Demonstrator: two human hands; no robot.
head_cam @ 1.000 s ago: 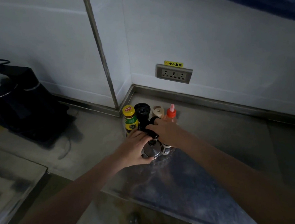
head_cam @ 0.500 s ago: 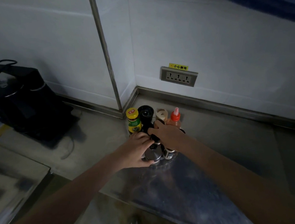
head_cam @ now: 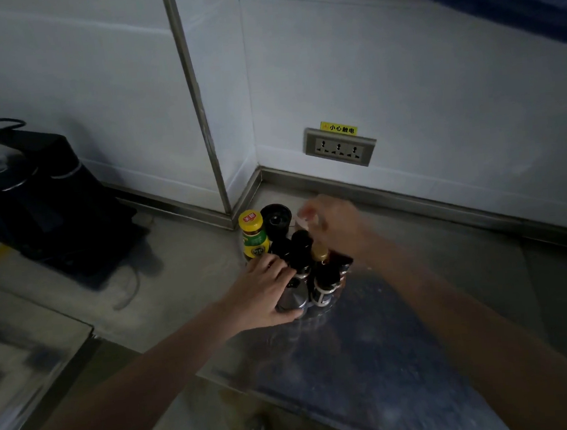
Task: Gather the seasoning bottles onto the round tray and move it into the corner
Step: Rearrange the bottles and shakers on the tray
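Left hand [head_cam: 264,291] braces the near side of the bottle cluster [head_cam: 295,258], fingers spread against the steel shaker [head_cam: 293,297], likely steadying the load. Right hand [head_cam: 335,224] hovers blurred just beyond, fingers loose, gripping nothing. Round tray hidden beneath, bench [head_cam: 432,271] corner close behind.

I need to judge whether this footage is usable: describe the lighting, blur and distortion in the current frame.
Head view: dim, underexposed, bluish light. The raised right hand is smeared by motion blur, while the left hand on the cluster of seasoning bottles is sharper. The wide-angle lens bends the steel wall trim. The brushed steel counter shows patchy sheen.
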